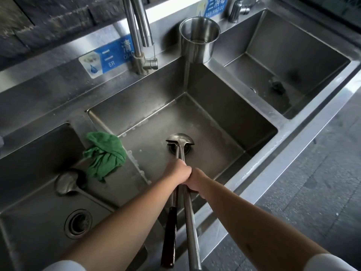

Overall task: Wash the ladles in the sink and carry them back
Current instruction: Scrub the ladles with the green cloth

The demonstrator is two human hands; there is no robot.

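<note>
Left arm: bare, stretched forward and down, white sleeve at the shoulder.
Left hand (178, 171): fist curled round the ladle handles (180, 154).
Right arm: bare, reaching in alongside.
Right hand (196, 181): clenched on the same handles, touching the left.

Ladles (180, 142) stand in the sink (224, 122), cloth (104, 153) to their left.

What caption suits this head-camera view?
Both hands, left and right, grip two ladles over the middle sink drain.
</note>
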